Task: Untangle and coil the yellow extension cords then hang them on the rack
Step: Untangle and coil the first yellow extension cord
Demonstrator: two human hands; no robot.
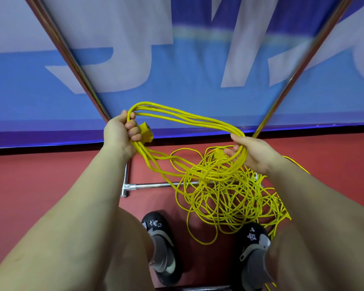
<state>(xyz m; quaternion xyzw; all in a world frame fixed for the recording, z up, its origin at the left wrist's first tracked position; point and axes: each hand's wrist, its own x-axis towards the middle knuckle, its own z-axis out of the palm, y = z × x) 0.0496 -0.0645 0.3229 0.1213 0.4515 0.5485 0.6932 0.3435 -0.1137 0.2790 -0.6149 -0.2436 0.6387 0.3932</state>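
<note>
The left hand point(119, 131) has its grip curled tight round several loops of yellow cord point(189, 117) and a plug point(145, 132). The right hand point(251, 153), fingers loosely hooked, holds the loops' far end above the tangle point(225, 196) on the red floor point(51, 175), by the rack's base point(156, 185).

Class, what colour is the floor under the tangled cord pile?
Red floor, seen in the head view.

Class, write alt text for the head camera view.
Two bare hands hold a coil of yellow cord: left hand grips it beside a plug, right hand loops it. More tangled cord lies on red floor.
</note>
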